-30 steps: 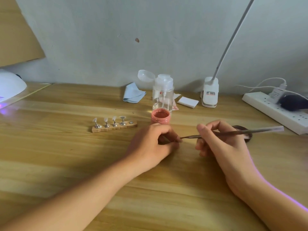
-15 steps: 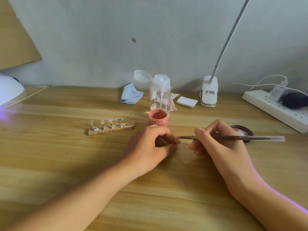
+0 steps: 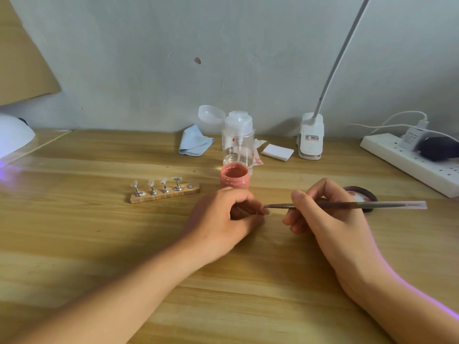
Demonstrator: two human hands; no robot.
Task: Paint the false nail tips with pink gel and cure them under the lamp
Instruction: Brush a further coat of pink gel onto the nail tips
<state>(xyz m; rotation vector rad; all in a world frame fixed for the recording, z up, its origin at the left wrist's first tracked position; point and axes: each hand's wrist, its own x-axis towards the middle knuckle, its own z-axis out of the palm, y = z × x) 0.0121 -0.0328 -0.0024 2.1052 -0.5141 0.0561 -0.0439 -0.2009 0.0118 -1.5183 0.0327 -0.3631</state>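
My left hand (image 3: 223, 219) rests on the desk with fingers curled, pinching a small nail tip at its fingertips; the tip is mostly hidden. My right hand (image 3: 330, 219) grips a thin brush (image 3: 387, 205) lying almost level, and its bristle end touches the spot at my left fingertips. An open jar of pink gel (image 3: 234, 178) stands just behind my left hand. To the left, a wooden stand (image 3: 164, 196) carries several clear nail tips on metal holders, with one bare magnet spot at its right end. The white curing lamp (image 3: 12, 137) glows purple at the far left.
The jar's dark lid (image 3: 360, 194) lies behind my right hand. At the back stand a clear pump bottle (image 3: 238, 142), a blue cloth (image 3: 195, 142), white pads (image 3: 277, 152) and a clip desk lamp (image 3: 310, 137). A power strip (image 3: 409, 162) runs along the right.
The brush's rear end has dropped, so the brush lies level. Its tip stays at my left fingertips. Both hands have barely shifted.
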